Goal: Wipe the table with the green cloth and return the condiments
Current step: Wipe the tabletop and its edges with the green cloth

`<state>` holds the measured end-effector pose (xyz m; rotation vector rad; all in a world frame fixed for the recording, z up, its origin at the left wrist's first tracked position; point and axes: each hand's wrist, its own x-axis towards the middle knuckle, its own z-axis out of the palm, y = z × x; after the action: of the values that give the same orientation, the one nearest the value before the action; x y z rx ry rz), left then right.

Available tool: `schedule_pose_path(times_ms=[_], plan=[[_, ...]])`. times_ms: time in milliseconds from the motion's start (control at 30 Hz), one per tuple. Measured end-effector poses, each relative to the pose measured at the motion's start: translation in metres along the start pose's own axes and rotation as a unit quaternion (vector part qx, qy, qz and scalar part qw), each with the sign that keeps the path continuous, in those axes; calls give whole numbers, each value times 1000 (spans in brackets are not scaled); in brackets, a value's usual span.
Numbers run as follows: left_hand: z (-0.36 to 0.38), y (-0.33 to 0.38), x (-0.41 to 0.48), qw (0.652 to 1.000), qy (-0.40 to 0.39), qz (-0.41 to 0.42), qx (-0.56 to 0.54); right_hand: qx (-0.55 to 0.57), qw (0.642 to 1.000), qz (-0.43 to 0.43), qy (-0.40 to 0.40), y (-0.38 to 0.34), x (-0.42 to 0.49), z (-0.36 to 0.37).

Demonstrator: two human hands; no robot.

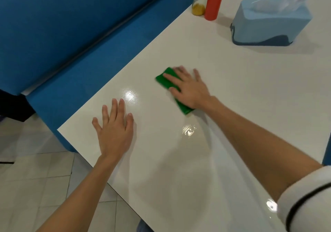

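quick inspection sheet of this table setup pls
surface: white table, glossy, wet-looking sheen near the front
job's things: green cloth flat under the right hand; red bottle and jar upright at the far edge
clutter: blue tissue box, far right
grippers: left hand flat on bare table; right hand presses the cloth, fingers straight
cables: nothing seen
surroundings: blue bench left of the table; tiled floor
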<state>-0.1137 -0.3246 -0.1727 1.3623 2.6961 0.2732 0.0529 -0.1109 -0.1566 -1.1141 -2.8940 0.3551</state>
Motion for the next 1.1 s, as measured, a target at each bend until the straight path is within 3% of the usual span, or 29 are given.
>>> schedule_pose_path(times_ms=[133,267,333,467,533,600,700,867,967,1100], plan=[[1,-1,0,1000,5,6,0,-2,993,116,21,69,-18,-10],[2,0,0,1000,6,6,1,26,975,216,44,71,-30,-9],[2,-1,0,1000,6,5,3,31,983,180,38,53,-44,-5],[1,-1,0,1000,3,3,3,25,1000,-13,-7,41,-100,-1],[1,-1,0,1000,2,3,4,11,997,-69,-31,58,-118,-5],[1,-1,-1,1000,3,4,4,6,998,-62,-31,80,-119,-11],[0,0,-1,1000,5,4,6,18,1000,19,7,105,-102,-17],[2,0,0,1000,8,7,7,41,989,138,35,90,-87,-9],[1,0,0,1000,9,8,6,59,994,91,23,61,-102,-7],[1,-1,-1,1000,5,9,1,45,997,-59,-12,33,-143,2]])
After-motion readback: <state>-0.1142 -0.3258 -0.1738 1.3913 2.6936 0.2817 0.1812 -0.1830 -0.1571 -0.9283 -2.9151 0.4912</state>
